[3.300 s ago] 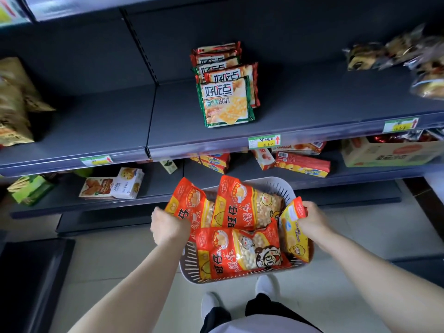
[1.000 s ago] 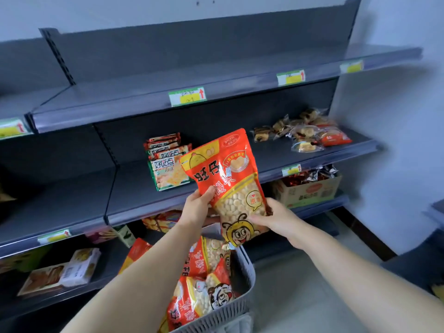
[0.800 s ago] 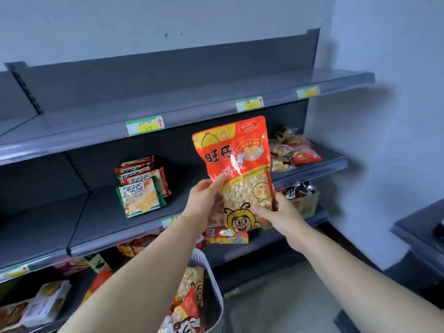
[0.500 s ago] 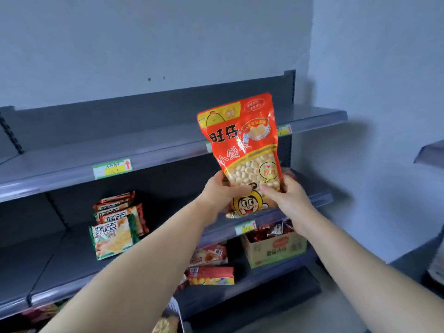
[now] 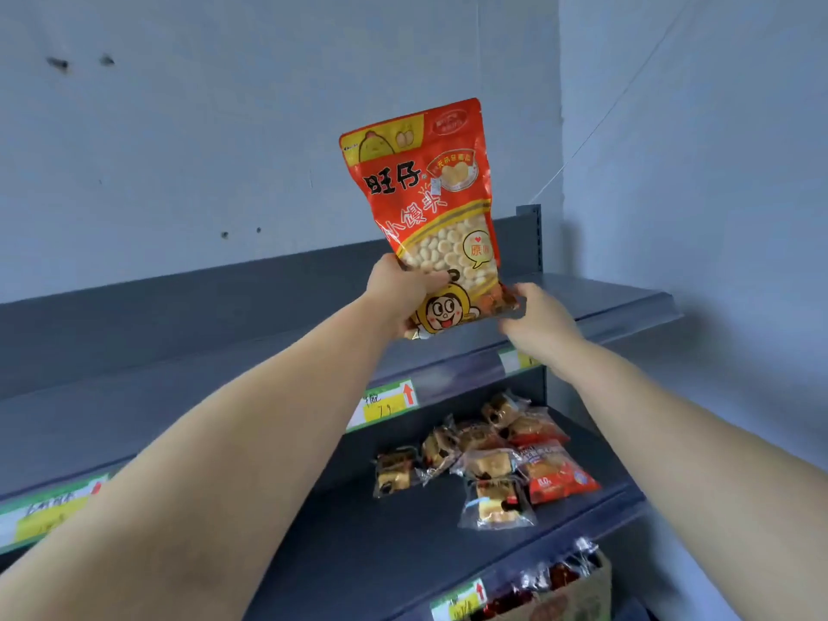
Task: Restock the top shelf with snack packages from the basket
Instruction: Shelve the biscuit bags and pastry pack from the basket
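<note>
You're at the placing step here. The snack bag [image 5: 425,208] is up in the air, upright with its printed face toward you, just above the front of the top shelf [image 5: 627,302] and toward its right end. As far as I can tell it isn't resting on the shelf yet; its bottom edge hangs right over the front lip.

Hands: your left hand [image 5: 403,293] grips the lower left side, thumb across the front beside the cartoon face and the other fingers hidden behind. Your right hand [image 5: 537,324] is at the bottom right corner with fingers curled onto it. That looks like a lighter pinch, more steadying than carrying. So both hands are closed on the bag, neither spread wide.

Next move, I'd guess: carry it further back over the shelf, set the bottom down flat, and let go once it stands or leans on the back panel [image 5: 269,280]. It's a tall soft pouch, so it may flop forward if released early.

The basket is out of view, so no idea how many are left. The shelf below [image 5: 403,553] holds small wrapped cakes [image 5: 488,459].
</note>
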`<control>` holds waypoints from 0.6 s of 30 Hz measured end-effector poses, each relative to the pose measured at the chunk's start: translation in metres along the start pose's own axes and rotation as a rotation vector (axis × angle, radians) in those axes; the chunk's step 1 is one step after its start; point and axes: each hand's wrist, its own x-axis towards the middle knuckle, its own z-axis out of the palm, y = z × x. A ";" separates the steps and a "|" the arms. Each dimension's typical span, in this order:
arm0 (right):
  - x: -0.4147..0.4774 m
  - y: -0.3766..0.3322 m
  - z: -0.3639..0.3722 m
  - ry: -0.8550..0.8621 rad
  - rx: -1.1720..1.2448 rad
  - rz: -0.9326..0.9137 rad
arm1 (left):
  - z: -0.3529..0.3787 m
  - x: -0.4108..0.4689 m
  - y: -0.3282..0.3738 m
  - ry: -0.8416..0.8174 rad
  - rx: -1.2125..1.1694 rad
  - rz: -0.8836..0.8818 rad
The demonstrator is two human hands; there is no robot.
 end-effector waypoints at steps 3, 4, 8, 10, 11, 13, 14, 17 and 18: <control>0.044 0.020 0.009 -0.056 -0.246 0.038 | 0.007 0.061 -0.017 0.029 -0.046 -0.051; 0.057 0.028 0.013 -0.063 -0.293 0.046 | 0.011 0.081 -0.022 0.040 -0.065 -0.064; 0.098 0.043 0.020 -0.047 -0.436 0.072 | 0.029 0.148 -0.042 0.054 -0.073 -0.094; 0.116 0.047 0.023 -0.092 -0.539 0.108 | 0.041 0.172 -0.049 0.058 -0.074 -0.109; 0.125 0.049 0.026 -0.142 -0.595 0.132 | 0.047 0.185 -0.053 0.057 -0.074 -0.115; 0.140 0.054 0.030 -0.214 -0.699 0.137 | 0.059 0.208 -0.057 0.052 -0.068 -0.122; 0.145 0.057 0.032 -0.210 -0.743 0.120 | 0.065 0.219 -0.059 0.044 -0.063 -0.121; 0.149 0.063 0.035 -0.138 -0.789 0.096 | 0.078 0.248 -0.065 0.003 -0.054 -0.146; 0.148 0.064 0.035 -0.121 -0.786 0.099 | 0.081 0.255 -0.068 -0.017 -0.063 -0.163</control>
